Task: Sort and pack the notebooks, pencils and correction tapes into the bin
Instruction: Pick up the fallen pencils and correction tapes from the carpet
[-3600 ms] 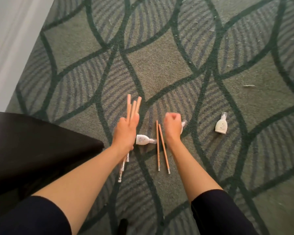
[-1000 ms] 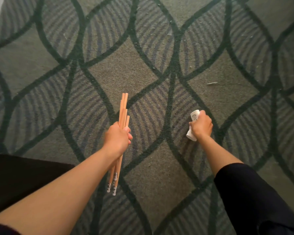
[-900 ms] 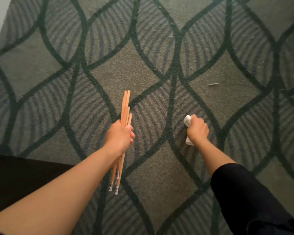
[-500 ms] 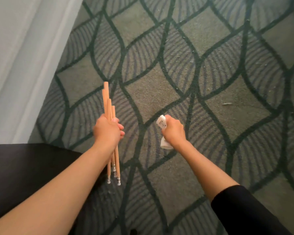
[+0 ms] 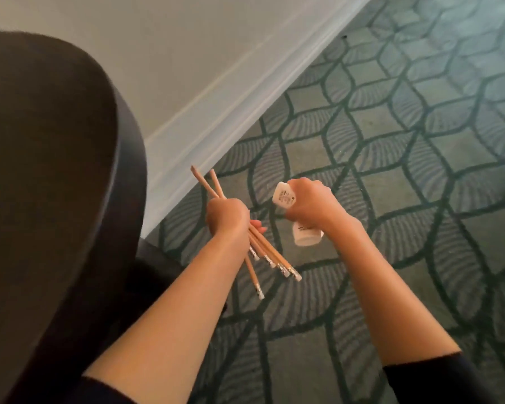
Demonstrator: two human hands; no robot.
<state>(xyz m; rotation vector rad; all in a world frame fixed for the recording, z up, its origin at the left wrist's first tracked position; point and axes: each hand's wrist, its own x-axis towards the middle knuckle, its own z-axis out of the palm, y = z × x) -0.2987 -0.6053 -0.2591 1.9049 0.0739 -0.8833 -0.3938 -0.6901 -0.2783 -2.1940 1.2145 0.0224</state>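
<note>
The left hand (image 5: 226, 215) is squeezing a bunch of pencils (image 5: 271, 253), up above the carpet (image 5: 391, 258). The right hand (image 5: 309, 201) is wrapping around two white correction tapes (image 5: 285, 196). I think the gathering is finishing; next both handfuls are needing the bin, which isn't showing.

Five or six pencils (image 5: 267, 252), two white correction tapes (image 5: 284, 196) (image 5: 306, 236) in view.

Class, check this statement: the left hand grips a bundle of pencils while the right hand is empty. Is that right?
No. The head view shows the right hand gripping white correction tapes, so it is not empty. The left hand does grip the pencils.
</note>
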